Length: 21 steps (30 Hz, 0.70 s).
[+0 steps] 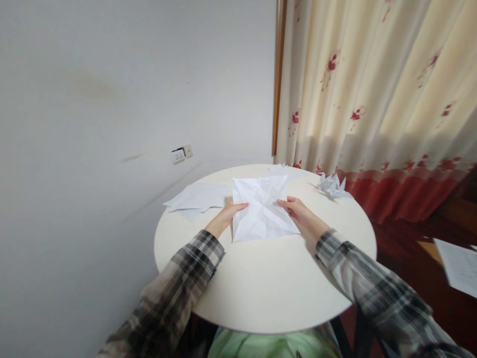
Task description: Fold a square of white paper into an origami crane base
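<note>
A creased white sheet of paper point(263, 219) is spread out between my hands, its near edge low over the table. My left hand point(228, 215) grips its left edge, thumb on top and fingers hidden underneath. At the opposite edge, my right hand point(297, 208) pinches the paper with the thumb above it. Fold lines run across the sheet and meet around its middle.
The round white table point(276, 293) carries a stack of white sheets point(197, 196) at left, more paper point(285, 171) at the back and folded paper pieces point(331, 185) at right. A wall with a socket point(178, 156) borders the left; a curtain point(354, 99) hangs behind.
</note>
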Each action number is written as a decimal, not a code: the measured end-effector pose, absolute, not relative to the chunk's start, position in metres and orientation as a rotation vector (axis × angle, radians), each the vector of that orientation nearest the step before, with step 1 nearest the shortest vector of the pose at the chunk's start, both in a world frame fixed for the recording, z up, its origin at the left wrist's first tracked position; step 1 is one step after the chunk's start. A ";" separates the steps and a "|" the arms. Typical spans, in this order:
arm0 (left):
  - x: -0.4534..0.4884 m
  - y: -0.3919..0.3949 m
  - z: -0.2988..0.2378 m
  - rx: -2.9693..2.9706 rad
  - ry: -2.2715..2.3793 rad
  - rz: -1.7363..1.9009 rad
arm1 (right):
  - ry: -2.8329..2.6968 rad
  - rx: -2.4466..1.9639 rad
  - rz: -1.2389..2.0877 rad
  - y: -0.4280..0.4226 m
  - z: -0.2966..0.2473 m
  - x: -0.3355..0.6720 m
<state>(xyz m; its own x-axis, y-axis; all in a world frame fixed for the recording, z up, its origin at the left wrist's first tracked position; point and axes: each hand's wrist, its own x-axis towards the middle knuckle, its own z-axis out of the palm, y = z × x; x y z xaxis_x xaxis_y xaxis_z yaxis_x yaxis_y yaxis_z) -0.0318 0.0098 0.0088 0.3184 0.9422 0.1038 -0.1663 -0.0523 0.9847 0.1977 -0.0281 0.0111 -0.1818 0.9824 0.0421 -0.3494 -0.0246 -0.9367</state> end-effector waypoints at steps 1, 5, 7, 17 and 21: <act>-0.032 0.010 0.009 1.285 0.825 1.088 | -1.064 -0.822 1.501 -0.030 0.012 0.196; -0.031 0.010 0.010 1.269 0.855 1.102 | -1.039 -0.815 1.454 -0.032 0.013 0.195; -0.031 0.010 0.011 1.276 0.859 1.119 | -1.007 -0.844 1.398 -0.030 0.010 0.197; -0.034 0.012 0.010 1.423 1.100 1.204 | -0.950 -1.039 1.076 -0.011 -0.010 0.199; -0.037 0.017 0.005 1.573 1.185 1.356 | -1.111 -1.232 0.895 -0.011 -0.013 0.198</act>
